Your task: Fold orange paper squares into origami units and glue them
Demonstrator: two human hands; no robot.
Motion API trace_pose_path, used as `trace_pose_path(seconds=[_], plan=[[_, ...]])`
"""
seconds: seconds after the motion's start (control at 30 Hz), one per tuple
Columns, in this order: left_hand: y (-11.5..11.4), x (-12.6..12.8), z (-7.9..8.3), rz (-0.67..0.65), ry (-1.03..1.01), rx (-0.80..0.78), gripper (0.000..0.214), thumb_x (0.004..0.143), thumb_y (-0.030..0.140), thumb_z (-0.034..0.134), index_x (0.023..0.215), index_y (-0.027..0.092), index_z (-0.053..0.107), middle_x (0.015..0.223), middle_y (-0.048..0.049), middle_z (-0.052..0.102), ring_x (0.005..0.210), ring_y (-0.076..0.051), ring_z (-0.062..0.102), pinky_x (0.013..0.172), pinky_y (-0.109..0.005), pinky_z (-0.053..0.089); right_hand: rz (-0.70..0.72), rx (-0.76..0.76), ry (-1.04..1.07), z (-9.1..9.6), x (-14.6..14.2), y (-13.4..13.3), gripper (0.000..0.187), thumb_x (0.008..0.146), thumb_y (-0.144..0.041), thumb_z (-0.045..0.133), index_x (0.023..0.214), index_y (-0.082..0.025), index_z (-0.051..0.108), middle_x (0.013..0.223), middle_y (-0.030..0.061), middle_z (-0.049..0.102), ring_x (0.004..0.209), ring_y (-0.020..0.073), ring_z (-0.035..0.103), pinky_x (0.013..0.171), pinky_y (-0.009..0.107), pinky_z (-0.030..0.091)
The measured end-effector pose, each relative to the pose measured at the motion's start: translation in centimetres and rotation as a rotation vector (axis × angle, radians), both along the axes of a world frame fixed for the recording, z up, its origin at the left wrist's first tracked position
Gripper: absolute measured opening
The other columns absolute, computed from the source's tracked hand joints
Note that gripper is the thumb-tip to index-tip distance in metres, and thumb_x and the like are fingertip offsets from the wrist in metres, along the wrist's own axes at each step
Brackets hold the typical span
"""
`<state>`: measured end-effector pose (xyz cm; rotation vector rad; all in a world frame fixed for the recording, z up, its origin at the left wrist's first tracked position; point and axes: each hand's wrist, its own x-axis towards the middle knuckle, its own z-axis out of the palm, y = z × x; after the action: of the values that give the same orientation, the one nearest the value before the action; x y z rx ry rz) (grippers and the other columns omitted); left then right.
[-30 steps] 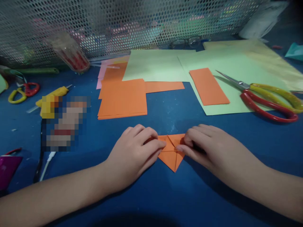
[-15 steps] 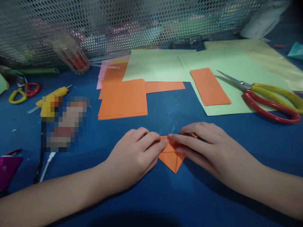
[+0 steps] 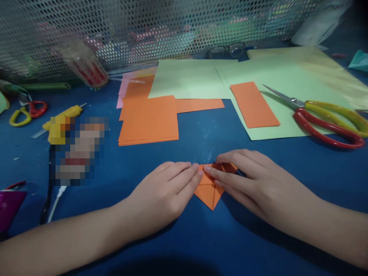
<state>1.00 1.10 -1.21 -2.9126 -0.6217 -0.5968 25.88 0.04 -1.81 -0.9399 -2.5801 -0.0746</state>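
A small folded orange paper [image 3: 209, 191] lies on the blue table [image 3: 201, 241], its point toward me. My left hand [image 3: 163, 195] rests flat over its left part, fingers stretched out and pressing down. My right hand [image 3: 253, 180] lies over its right part, fingertips pressed on the paper's top edge near the middle. The fingertips of both hands nearly meet. Most of the paper's upper half is hidden under the fingers.
A stack of orange squares [image 3: 148, 120] lies behind my hands, an orange strip [image 3: 254, 104] on light green sheets [image 3: 195, 78]. Red and yellow scissors [image 3: 324, 119] lie right, smaller scissors [image 3: 24, 113] far left. A mesh screen [image 3: 143, 27] closes the back.
My left fingers have flattened from curled to stretched out. My right fingertips slid left along the paper's top edge toward the middle. The paper stayed in place.
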Motion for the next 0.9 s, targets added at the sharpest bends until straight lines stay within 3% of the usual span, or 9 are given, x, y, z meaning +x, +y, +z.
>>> trace_pose_path(seconds=[0.17,0.47,0.57,0.73,0.9], plan=[[0.0,-0.1,0.5,-0.023,0.010,0.056,0.038,0.106,0.002,0.035,0.111,0.001,0.072,0.114,-0.0149,0.079,0.103,-0.027,0.077,0.084,-0.039,0.066,0.008,0.030,-0.001,0.0,-0.1,0.0,0.035,0.107,-0.018,0.040,0.113,-0.013,0.074,0.098,0.0118,0.072,0.082,0.0210,0.066,0.068,0.034,0.052],[-0.3,-0.2,0.5,-0.037,0.056,0.123,0.039,0.104,-0.001,0.035,0.110,-0.002,0.073,0.111,-0.0183,0.079,0.103,-0.029,0.078,0.083,-0.038,0.067,0.044,-0.166,0.255,-0.7,0.4,0.9,0.021,0.103,-0.030,0.057,0.105,-0.016,0.074,0.095,0.0102,0.070,0.085,0.0186,0.066,0.072,0.033,0.059],[-0.4,-0.2,0.7,-0.053,0.072,0.137,0.039,0.103,-0.001,0.036,0.110,-0.001,0.074,0.111,-0.0188,0.079,0.104,-0.029,0.078,0.084,-0.037,0.067,-0.007,-0.274,0.291,-0.3,0.3,1.1,0.021,0.102,-0.031,0.059,0.104,-0.019,0.076,0.093,0.0090,0.069,0.083,0.0191,0.067,0.068,0.032,0.059],[0.1,-0.8,1.4,-0.115,0.130,0.051,0.038,0.100,-0.002,0.038,0.109,0.002,0.075,0.115,-0.0176,0.078,0.108,-0.028,0.077,0.087,-0.037,0.065,-0.107,-0.584,0.336,0.6,0.4,1.5,0.016,0.095,-0.031,0.067,0.106,-0.028,0.078,0.093,0.0059,0.067,0.082,0.0189,0.066,0.066,0.031,0.058],[0.2,-1.1,2.0,-0.096,0.192,-0.036,0.034,0.097,0.000,0.047,0.116,0.005,0.074,0.123,-0.0172,0.076,0.116,-0.027,0.074,0.093,-0.036,0.063,-0.096,-0.647,0.335,0.8,0.8,1.6,0.021,0.096,-0.030,0.063,0.112,-0.029,0.076,0.099,0.0068,0.067,0.085,0.0190,0.066,0.067,0.030,0.057]])
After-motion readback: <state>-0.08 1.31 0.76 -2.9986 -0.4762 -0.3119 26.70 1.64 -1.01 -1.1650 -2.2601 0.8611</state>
